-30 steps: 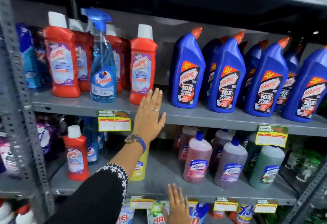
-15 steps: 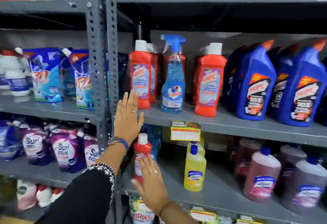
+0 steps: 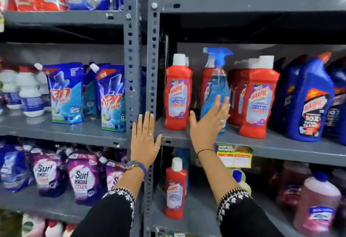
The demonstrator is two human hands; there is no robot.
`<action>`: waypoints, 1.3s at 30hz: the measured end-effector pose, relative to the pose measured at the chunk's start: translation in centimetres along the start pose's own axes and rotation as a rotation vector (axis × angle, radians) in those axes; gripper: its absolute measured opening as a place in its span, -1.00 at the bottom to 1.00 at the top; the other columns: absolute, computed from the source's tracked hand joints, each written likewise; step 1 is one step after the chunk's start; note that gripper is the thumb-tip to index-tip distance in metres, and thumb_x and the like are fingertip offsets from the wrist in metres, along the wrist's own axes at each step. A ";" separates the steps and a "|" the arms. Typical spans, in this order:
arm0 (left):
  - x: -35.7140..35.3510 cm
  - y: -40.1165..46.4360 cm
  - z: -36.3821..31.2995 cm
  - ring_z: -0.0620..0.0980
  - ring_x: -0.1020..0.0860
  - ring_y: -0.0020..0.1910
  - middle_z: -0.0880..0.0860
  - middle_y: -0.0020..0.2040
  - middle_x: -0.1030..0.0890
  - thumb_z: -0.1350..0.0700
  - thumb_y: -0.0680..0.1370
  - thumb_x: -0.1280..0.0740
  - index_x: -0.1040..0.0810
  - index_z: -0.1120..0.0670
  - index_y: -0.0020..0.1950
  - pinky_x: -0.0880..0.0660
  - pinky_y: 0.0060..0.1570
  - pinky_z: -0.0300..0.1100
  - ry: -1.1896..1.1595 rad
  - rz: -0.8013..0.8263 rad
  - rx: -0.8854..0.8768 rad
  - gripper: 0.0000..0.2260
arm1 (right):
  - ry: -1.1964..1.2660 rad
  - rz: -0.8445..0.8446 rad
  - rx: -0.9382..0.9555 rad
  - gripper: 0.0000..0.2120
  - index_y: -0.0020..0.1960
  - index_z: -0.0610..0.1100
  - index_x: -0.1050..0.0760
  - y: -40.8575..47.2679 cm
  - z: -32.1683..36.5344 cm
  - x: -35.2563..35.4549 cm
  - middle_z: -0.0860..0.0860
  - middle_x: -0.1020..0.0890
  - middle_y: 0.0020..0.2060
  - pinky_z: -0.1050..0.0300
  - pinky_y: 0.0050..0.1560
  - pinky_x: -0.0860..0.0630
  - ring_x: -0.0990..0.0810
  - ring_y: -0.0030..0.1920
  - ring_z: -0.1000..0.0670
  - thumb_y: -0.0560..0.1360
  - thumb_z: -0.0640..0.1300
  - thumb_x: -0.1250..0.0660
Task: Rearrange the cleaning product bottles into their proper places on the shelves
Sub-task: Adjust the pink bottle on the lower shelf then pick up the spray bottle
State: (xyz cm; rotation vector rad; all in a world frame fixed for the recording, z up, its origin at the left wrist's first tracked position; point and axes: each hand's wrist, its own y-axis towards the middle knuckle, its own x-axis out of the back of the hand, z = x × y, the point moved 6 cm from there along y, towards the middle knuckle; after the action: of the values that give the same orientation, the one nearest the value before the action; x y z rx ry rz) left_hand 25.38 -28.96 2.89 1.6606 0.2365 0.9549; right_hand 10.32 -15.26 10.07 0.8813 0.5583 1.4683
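Observation:
A blue spray bottle [image 3: 215, 83] stands on the middle shelf [image 3: 262, 148] among red Harpic bathroom cleaner bottles [image 3: 177, 94]. My right hand [image 3: 207, 124] is open in front of the spray bottle's lower part, fingers spread, touching or nearly touching it. My left hand [image 3: 145, 139] is open and flat against the grey upright post [image 3: 149, 68] at the shelf edge. One more red Harpic bottle [image 3: 175, 190] stands alone on the shelf below. Blue Harpic toilet cleaner bottles [image 3: 310, 102] fill the right of the middle shelf.
Left of the post, blue detergent pouches [image 3: 112, 96] and white bottles [image 3: 30, 94] sit on one shelf, purple Surf Excel pouches [image 3: 82, 178] below. A yellow bottle [image 3: 241, 180] and pink bottles [image 3: 316, 203] stand at the lower right. A price tag [image 3: 235, 155] hangs on the shelf edge.
The view has swung left. My right hand rose from the lone red bottle on the lower shelf up to the blue spray bottle. My left hand stayed by the post.

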 end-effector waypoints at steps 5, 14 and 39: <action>-0.9 0.1 0.2 0.03 0.08 0.54 0.00 0.57 0.14 -0.06 0.55 -0.08 0.14 0.08 0.57 0.14 0.49 0.01 -0.111 -0.101 -0.021 -0.33 | -0.069 -0.034 -0.215 -0.06 0.52 -0.18 0.07 0.5 -3.0 -1.0 -0.23 -0.01 0.51 -0.25 0.45 0.07 0.03 0.51 -0.26 0.40 0.07 -0.44; -1.1 0.1 0.5 0.01 0.06 0.53 -0.01 0.57 0.12 -0.04 0.54 -0.11 0.12 0.08 0.57 0.16 0.50 0.00 -0.157 -0.173 -0.053 -0.33 | -0.124 -0.023 -0.306 0.05 0.52 -0.12 0.21 1.0 -3.6 -2.0 -0.25 -0.09 0.49 -0.30 0.42 -0.11 -0.11 0.47 -0.25 0.37 0.03 -0.49; -1.5 0.0 0.6 0.03 0.04 0.53 0.01 0.57 0.10 -0.03 0.56 -0.09 0.11 0.10 0.57 0.14 0.50 0.02 -0.162 -0.191 -0.073 -0.35 | 0.395 0.097 -0.020 -0.02 0.50 -0.05 -0.07 -4.9 0.7 0.8 0.08 -0.29 0.31 0.61 0.16 -0.18 -0.19 0.26 0.46 0.26 -0.07 -0.59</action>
State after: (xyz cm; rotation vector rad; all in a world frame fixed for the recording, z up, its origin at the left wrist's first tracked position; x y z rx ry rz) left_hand 24.82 -30.31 2.15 1.6071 0.2426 0.6750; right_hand 13.90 -14.04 6.75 0.6096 0.7977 1.7473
